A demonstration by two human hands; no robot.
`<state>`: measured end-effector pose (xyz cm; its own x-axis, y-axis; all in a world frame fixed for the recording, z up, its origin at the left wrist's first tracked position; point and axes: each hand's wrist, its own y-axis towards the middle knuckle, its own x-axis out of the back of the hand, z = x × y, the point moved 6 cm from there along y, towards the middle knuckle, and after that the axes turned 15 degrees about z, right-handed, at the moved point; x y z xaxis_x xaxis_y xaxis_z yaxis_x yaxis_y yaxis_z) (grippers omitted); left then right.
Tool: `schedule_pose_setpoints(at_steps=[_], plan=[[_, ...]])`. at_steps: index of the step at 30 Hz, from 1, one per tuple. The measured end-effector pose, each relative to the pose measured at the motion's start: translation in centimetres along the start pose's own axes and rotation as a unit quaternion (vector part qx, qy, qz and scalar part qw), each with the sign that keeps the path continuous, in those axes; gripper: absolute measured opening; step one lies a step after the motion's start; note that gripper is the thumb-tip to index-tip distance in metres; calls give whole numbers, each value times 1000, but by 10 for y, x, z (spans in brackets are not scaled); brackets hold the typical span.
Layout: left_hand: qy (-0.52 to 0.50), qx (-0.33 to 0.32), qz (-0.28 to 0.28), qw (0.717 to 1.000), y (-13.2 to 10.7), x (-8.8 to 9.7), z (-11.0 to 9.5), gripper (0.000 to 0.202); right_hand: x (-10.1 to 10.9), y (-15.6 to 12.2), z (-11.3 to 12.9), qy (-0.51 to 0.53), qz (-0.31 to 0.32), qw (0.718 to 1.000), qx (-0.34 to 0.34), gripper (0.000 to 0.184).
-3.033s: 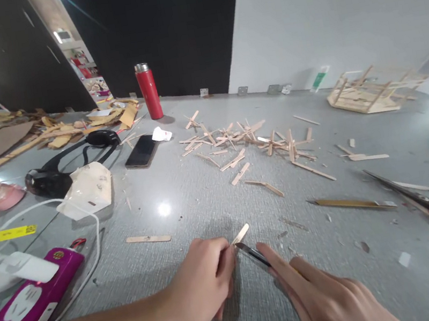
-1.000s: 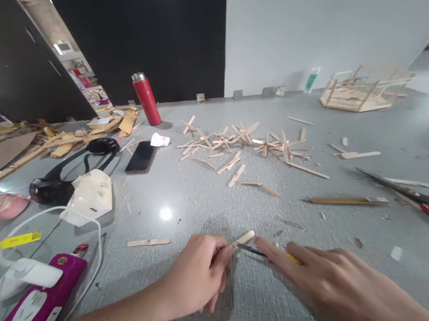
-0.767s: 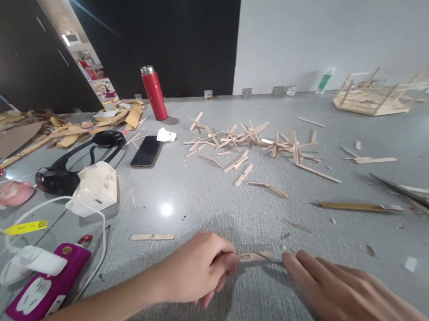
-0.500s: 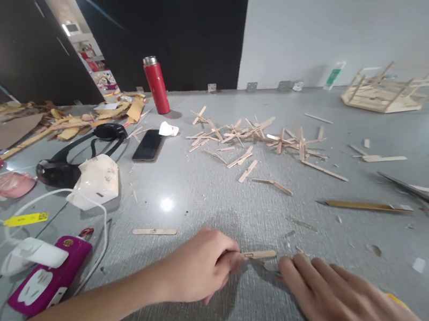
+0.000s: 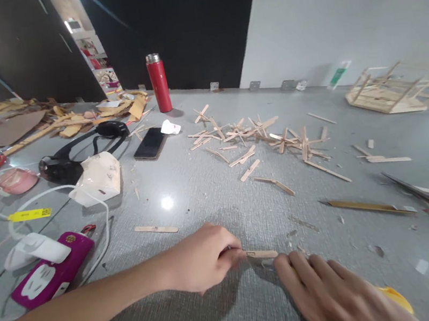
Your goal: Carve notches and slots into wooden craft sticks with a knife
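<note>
Stick of pale flat wood [image 5: 264, 254] with a small dark rectangular outline, left end pinched in the grip of the left hand [image 5: 209, 256], far end pointing to the right hand [image 5: 328, 289]; held low over the grey, finely streaked tabletop [image 5: 204, 197], or resting on it, cannot tell which. Right grip closed around a slim yellow-handled knife [image 5: 396, 299], mostly hidden under the fingers, with a blurred metal blade along the near side of the stick; blade contact, cannot tell.

Beyond the left wrist, a loose flat wooden stick with a dark mark [image 5: 156, 229]. Further left, a purple rectangular block with a white panel [image 5: 78, 247], a white plug [image 5: 45, 247] on top, a white looping cable [image 5: 108, 215] with a yellow tag [image 5: 30, 214]. Behind these, a crumpled white boxy object [image 5: 99, 181] against a black headband-like device [image 5: 61, 167].

Farther back, a black flat phone [image 5: 150, 143] with crumpled white paper [image 5: 170, 127] at one corner, and an upright red cylindrical bottle [image 5: 160, 87]. Straight ahead, well apart from both hands, a tangled heap of wooden sticks [image 5: 242, 130]. To the right, a brown pointed slender tool [image 5: 368, 205], then long-bladed red-and-yellow-handled scissors [image 5: 419, 193]; far back, an open wooden framework [image 5: 389, 107].
</note>
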<state>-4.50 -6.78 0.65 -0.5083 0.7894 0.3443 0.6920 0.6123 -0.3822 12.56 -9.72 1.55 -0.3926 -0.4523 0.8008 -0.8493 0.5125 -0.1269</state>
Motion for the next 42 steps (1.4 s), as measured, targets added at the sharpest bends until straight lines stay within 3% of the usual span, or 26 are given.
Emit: schedule_pose_setpoints(at_steps=[7,17,30,35,42], plan=[[36,-26,-13,999,0,4,-6,40,0,-2,-3,-1,-22,1000,-9,36],[10,-3,3,1000,1,1,2,41,3,-2,-4,10,-35,999,-9,29],[23,-4,-4,1000,1,1,-5,40,6,3,-12,-31,23,999,32,31],[42,-20,-21,999,0,0,-2,41,11,7,-18,-14,10,999,32,27],[8,-30,0,1000,-1,-4,0,37,18,10,-14,-41,35,998,36,26]])
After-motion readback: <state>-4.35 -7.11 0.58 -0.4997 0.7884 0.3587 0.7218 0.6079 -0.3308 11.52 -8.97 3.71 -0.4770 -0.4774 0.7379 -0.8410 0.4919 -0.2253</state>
